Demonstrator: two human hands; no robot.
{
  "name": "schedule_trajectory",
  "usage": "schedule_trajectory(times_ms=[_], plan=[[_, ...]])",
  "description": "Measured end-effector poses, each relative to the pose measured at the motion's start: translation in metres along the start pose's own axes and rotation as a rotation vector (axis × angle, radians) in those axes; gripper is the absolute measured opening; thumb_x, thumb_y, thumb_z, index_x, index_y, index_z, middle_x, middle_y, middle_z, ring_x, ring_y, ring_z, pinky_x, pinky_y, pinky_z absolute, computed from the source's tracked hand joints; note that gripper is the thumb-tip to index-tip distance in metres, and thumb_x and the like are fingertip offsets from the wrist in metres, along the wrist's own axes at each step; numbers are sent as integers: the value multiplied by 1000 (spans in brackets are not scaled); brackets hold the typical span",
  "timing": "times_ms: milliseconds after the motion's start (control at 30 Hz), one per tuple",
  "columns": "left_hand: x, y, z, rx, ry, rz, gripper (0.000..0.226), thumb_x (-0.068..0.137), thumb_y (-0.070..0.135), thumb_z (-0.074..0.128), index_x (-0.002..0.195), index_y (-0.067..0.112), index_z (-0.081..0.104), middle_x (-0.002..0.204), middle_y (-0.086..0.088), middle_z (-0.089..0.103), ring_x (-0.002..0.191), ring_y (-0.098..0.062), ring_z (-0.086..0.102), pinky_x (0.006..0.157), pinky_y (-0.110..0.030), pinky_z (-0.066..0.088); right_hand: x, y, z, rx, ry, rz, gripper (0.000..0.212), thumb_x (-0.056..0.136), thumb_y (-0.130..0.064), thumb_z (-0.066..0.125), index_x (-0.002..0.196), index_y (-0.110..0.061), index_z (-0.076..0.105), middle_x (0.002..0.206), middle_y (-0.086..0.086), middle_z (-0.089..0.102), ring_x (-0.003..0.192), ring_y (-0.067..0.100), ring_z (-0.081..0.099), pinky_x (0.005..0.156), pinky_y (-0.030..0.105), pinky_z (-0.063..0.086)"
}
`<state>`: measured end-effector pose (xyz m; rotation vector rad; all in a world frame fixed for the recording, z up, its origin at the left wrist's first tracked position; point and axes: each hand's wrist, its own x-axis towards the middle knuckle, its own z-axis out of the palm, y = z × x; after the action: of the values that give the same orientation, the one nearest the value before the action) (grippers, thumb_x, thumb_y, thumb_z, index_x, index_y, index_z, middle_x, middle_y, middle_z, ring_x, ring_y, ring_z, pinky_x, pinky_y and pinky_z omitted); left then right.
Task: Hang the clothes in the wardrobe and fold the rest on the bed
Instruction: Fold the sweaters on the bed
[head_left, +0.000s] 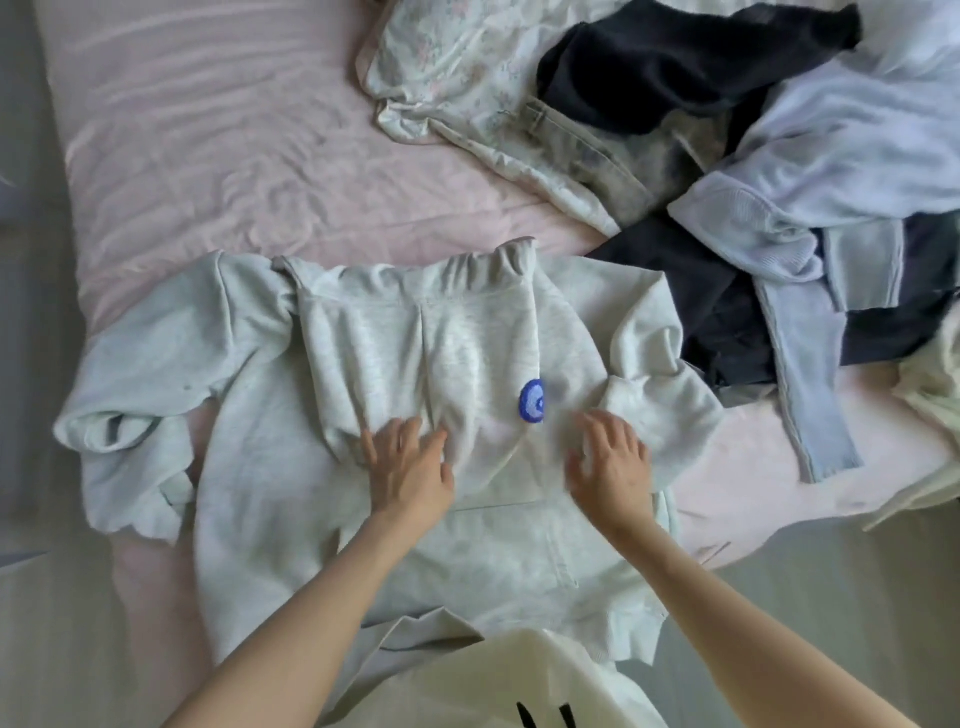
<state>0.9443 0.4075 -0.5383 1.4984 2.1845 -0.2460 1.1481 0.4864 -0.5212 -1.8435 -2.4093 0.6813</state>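
You are looking down at a pale grey hoodie (395, 467) lying flat across the pink bed (208, 156), its long axis running from you toward the bed's far side, hood end pointing away. Your left hand (410, 467) and right hand (613, 467) are both pressing on it with loosely spread fingers, grasping nothing. A round blue patch (533, 407) is showing between them. The hem is partly hidden by your pale top (519, 675). A heap of unsorted clothes (727, 156) is lying at the far right.

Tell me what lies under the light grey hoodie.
The light grey hoodie lies spread on the pink bedsheet, both hands flat on top. Anything else beneath is covered.
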Motion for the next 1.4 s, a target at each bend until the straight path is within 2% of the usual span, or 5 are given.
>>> schedule_trajectory(times_ms=[233,433,567,733,1400], plan=[[25,77,-23,-111,71,123,43,91,25,43,134,21,42,149,1,25,142,-16,13,114,-42,11,37,54,-17,412,-13,875,96,77,-46,68,146,-18,7,148,13,20,130,37,30,100,50,34],[64,137,-50,-555,-6,125,35,92,19,51,126,9,51,131,-8,49,121,-25,48,98,-29,33,71,97,-57,1019,51,1071,12,82,-6,58,92,-2,53,80,13,54,62,21,50,50,25,37],[96,192,-80,-1040,-314,-117,43,96,25,48,136,12,40,134,-9,50,119,-26,52,100,-37,42,88,129,-132,1531,130,1029,16,89,-6,50,73,-6,54,54,5,60,43,13,59,42,19,47],[133,257,-114,-1080,-258,24,44,98,22,45,140,17,36,128,-3,49,112,-19,53,100,-39,44,118,197,-207,2443,605,829,43,96,-3,21,136,-7,36,136,5,50,126,23,50,103,35,42],[253,397,-127,-29,194,579,17,92,29,55,102,17,63,105,-1,66,109,-24,52,88,-34,26,182,293,-167,1551,300,989,24,83,-25,68,98,-7,62,103,12,66,96,28,64,75,34,52]])
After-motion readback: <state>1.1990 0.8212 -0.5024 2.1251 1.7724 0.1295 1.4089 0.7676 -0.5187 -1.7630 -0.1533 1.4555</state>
